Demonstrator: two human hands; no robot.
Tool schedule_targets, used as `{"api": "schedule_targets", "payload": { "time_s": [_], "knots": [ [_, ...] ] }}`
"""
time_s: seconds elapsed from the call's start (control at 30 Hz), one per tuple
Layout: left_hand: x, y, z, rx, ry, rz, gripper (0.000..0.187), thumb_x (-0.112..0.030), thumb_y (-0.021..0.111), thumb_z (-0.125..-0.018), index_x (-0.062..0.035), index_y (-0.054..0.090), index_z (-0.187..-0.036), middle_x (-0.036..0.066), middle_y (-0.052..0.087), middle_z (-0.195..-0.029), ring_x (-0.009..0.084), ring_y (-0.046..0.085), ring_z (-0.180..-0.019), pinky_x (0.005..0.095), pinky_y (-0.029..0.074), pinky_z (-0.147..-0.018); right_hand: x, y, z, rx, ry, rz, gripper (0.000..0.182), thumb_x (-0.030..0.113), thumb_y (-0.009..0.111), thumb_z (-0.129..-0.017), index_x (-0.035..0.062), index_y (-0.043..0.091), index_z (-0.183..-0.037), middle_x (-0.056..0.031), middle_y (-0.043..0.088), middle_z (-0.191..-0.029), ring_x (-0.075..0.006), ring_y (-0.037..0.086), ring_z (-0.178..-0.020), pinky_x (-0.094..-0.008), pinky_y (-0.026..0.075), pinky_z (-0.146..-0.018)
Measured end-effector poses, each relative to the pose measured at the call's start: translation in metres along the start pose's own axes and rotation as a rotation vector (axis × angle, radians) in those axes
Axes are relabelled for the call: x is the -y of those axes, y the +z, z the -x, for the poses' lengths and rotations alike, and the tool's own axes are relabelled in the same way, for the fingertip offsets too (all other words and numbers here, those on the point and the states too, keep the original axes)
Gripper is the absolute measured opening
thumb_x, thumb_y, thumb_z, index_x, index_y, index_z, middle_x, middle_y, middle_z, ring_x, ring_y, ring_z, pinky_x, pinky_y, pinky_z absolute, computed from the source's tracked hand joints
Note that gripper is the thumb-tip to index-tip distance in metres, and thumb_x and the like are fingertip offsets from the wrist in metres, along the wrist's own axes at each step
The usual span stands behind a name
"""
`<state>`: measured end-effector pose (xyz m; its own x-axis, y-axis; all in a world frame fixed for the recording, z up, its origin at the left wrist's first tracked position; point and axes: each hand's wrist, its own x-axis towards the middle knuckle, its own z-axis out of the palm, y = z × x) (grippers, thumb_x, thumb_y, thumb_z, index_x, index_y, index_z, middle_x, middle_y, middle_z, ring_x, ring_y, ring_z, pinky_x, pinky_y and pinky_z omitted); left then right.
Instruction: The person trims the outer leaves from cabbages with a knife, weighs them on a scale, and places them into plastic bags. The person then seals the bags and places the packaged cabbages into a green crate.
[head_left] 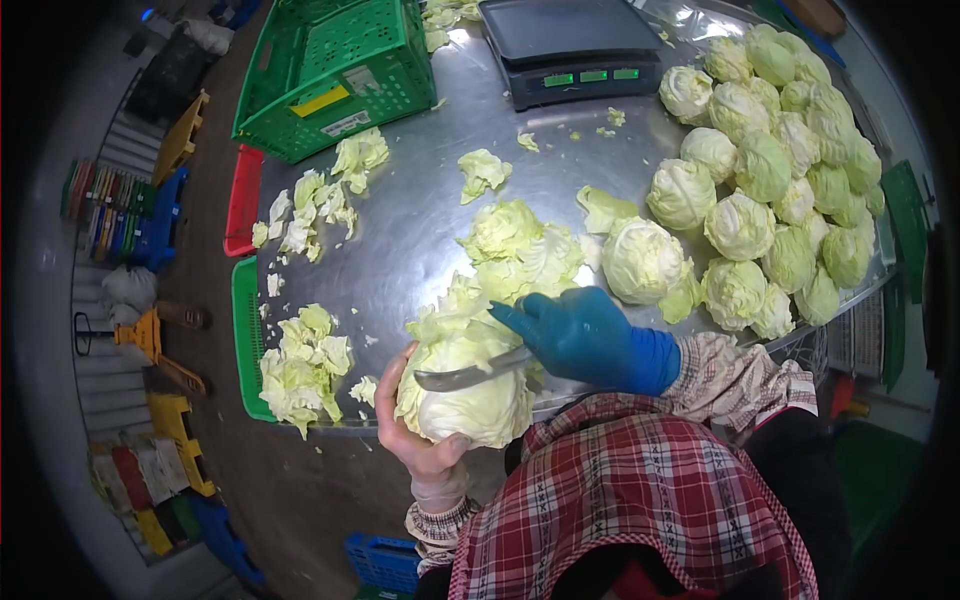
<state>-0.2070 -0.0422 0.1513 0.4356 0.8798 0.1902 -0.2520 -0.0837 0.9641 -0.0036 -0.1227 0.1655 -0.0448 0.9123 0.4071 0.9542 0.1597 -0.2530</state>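
Observation:
My bare left hand (425,450) cups a pale green cabbage (470,410) from its left and lower side, at the near edge of the metal table. A blue glove covers my right hand (590,335), whose fingers are wrapped round a knife. The curved blade of the knife (465,377) lies across the upper face of this cabbage. Loose outer leaves (515,250) lie just beyond it on the table. Another cabbage (642,260) sits to the right of my gloved hand, with leaves beside it.
Many cabbages (790,170) are piled on the table's right side. A scale (575,55) and a green crate (335,75) stand at the far side. Leaf scraps (305,370) lie at the left, near a green basket (247,340) and a red one (243,200).

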Motion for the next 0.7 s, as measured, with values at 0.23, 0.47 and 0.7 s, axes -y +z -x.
{"api": "schedule_targets", "payload": {
  "time_s": [0.23, 0.47, 0.7],
  "knots": [
    [-0.003, 0.005, 0.004, -0.075, -0.107, 0.137, 0.091, -0.037, 0.077, -0.056, 0.0089, 0.04, -0.125, 0.026, 0.048, -0.122, 0.0347, 0.051, -0.113, 0.0435, 0.043, -0.096, -0.035, 0.008, -0.001, -0.032, 0.269, 0.004, 0.051, 0.012, 0.063, -0.071, 0.0087, 0.053, -0.121, -0.0036, 0.054, -0.074, -0.0197, 0.052, -0.047, -0.033, 0.04, -0.041],
    [-0.006, 0.005, 0.001, -0.058, -0.061, 0.056, 0.092, -0.04, 0.078, -0.056, 0.0088, 0.04, -0.124, 0.025, 0.048, -0.123, 0.0346, 0.052, -0.111, 0.0432, 0.044, -0.095, -0.009, 0.0, -0.004, 0.086, 0.026, 0.065, 0.044, 0.013, 0.055, -0.077, 0.0051, 0.055, -0.121, -0.0056, 0.052, -0.072, -0.0162, 0.052, -0.045, -0.0323, 0.041, -0.039],
    [-0.002, 0.0, 0.004, -0.081, -0.092, 0.129, 0.093, -0.04, 0.079, -0.057, 0.0086, 0.04, -0.125, 0.024, 0.047, -0.123, 0.0348, 0.052, -0.111, 0.043, 0.045, -0.094, -0.015, 0.003, 0.0, -0.002, 0.156, -0.181, 0.041, 0.015, 0.059, -0.075, 0.0057, 0.056, -0.115, -0.0061, 0.055, -0.075, -0.0208, 0.055, -0.047, -0.0346, 0.043, -0.042]
  ]
}}
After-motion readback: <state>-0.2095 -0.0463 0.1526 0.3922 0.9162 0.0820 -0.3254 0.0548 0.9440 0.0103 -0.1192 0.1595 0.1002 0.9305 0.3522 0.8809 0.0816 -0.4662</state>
